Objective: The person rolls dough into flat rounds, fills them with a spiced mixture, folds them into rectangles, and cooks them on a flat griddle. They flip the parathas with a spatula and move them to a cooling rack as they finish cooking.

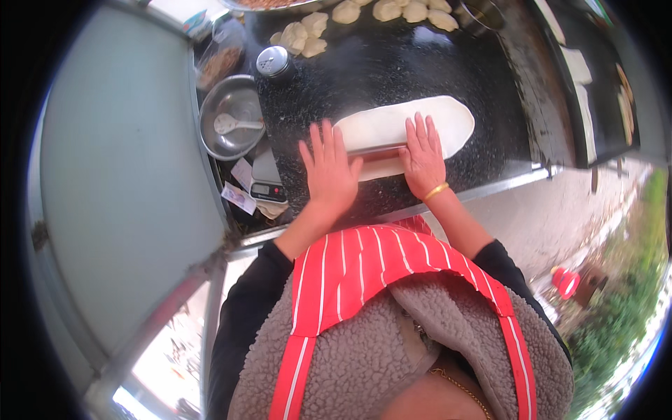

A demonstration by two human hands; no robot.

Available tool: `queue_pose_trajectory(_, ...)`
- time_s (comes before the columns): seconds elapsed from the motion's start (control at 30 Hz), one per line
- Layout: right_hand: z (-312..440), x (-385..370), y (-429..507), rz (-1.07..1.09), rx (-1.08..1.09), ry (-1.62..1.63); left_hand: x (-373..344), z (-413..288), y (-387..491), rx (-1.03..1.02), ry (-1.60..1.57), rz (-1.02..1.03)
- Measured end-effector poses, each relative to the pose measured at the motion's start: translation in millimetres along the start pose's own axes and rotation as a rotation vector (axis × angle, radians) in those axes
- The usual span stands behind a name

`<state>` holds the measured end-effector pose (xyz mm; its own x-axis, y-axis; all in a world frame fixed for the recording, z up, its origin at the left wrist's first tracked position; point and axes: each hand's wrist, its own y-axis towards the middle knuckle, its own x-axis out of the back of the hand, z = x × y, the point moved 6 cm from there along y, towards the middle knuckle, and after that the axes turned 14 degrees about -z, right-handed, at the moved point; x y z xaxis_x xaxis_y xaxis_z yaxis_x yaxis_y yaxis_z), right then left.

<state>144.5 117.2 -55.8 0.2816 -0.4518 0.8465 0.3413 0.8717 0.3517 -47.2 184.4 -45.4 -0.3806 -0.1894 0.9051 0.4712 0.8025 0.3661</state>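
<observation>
A long oval sheet of pale dough (pixel 420 118) lies flat on the black speckled countertop (pixel 357 79). Across it runs a brown rolling pin (pixel 379 154), its ends hidden under my palms. My left hand (pixel 332 168) presses at the pin's left end, fingers stretched out and pointing away from me. At the right end, my right hand (pixel 422 157) rests flat over the pin and the dough, a gold bangle (pixel 437 191) on its wrist. Neither hand curls its fingers around the pin.
Dough balls (pixel 302 37) and a shaker with a perforated lid (pixel 273 61) stand on the counter's far side. To the left are a metal bowl (pixel 231 142) with a white spoon (pixel 236 124) and a digital scale (pixel 269 191). A griddle (pixel 609 105) with flat dough pieces lies right.
</observation>
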Motion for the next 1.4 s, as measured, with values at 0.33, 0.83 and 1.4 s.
queue_pose_trajectory(0.33, -5.5, -25.2, 79.2, 0.068, 0.199, -0.03, 4.2, -9.1, 58.4, 0.191, 0.232, 0.077)
queue_pose_trajectory(0.83, -1.6, -43.7, 137.5, -0.011, 0.251, -0.064, -7.3, 7.5, 113.3, 0.075, 0.12, -0.098)
queue_pose_trajectory(1.4, -23.2, -14.0, -25.9, 0.164, 0.315, 0.048, -9.3, -15.7, -71.7, 0.126, 0.047, 0.036)
